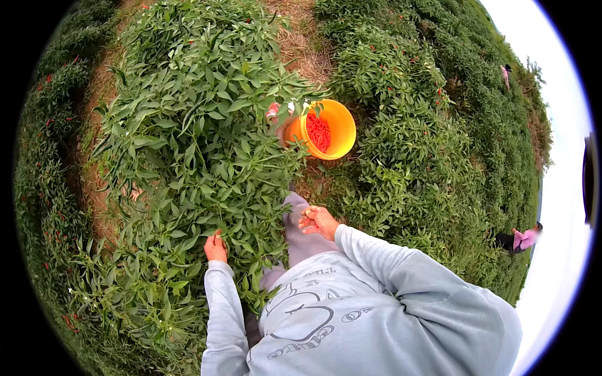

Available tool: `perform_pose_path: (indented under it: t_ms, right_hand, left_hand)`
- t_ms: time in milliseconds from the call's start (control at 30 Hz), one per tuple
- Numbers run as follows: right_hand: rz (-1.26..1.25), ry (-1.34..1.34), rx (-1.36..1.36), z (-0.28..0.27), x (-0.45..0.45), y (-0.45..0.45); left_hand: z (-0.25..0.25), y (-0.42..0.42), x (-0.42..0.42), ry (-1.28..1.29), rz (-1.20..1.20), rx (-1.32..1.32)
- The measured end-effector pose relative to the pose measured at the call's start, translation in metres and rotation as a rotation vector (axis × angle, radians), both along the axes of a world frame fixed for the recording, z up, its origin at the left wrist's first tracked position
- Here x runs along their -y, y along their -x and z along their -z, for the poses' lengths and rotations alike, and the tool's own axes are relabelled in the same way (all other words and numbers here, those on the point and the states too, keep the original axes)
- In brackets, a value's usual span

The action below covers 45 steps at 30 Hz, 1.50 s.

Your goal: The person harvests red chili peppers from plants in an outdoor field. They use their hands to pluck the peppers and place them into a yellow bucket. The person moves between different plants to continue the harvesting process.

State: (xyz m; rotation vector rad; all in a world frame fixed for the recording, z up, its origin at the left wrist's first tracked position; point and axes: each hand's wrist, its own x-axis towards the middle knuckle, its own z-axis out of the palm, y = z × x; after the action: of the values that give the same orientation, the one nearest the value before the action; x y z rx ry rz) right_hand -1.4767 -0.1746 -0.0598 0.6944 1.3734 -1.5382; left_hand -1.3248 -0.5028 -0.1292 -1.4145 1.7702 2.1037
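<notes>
My left hand (217,246) reaches into the leaves of a chili pepper plant (221,188), its fingertips at the foliage; whether they grip a stem or a pepper cannot be made out. In front of my thigh, my right hand (320,222) is raised with its fingers curled, and a small pale thing shows at the fingertips, too small to name. Ahead of it, an orange-yellow plastic bucket (347,129) leans beside the plants. Red chili peppers (318,133) lie inside the bucket. Long green chili peppers (190,115) hang among the leaves.
More rows of chili plants (404,131) run along the right, some with red peppers. A strip of dry straw and soil (303,42) lies beyond the bucket. Bare soil (101,188) shows at the left. A person in pink (524,238) is among the far rows at right.
</notes>
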Motion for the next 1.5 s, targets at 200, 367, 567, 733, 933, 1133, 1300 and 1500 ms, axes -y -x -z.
perform_pose_path:
  t_ms: [200, 367, 567, 733, 933, 1133, 1300, 1500]
  right_hand:
    - [0.105, -0.01, 0.034, -0.007, -0.032, -0.012]
    - [0.185, -0.03, 0.03, 0.001, -0.064, 0.016]
    - [0.333, -0.086, 0.03, 0.014, -0.116, 0.093]
    - [0.439, -0.1, 0.017, 0.029, -0.17, 0.192]
    - [0.41, 0.029, -0.064, 0.023, -0.21, 0.315]
    - [0.295, 0.018, -0.016, 0.028, -0.244, 0.364]
    - [0.199, 0.021, 0.022, 0.032, -0.257, 0.379]
    - [0.085, 0.028, 0.001, 0.011, -0.228, 0.395]
  left_hand:
    - [-0.095, 0.025, -0.046, -0.058, 0.112, -0.036]
    - [-0.149, 0.084, -0.102, -0.131, 0.273, -0.234]
    - [-0.132, 0.205, -0.188, -0.291, 0.421, -0.056]
    - [-0.077, 0.317, -0.275, -0.308, 0.583, 0.106]
    - [-0.037, 0.439, -0.358, -0.229, 0.688, 0.06]
    - [-0.059, 0.505, -0.354, 0.064, 0.56, -0.177]
    - [-0.158, 0.55, -0.299, 0.457, 0.158, -0.467]
    - [-0.216, 0.569, -0.16, 0.985, -0.22, -0.428]
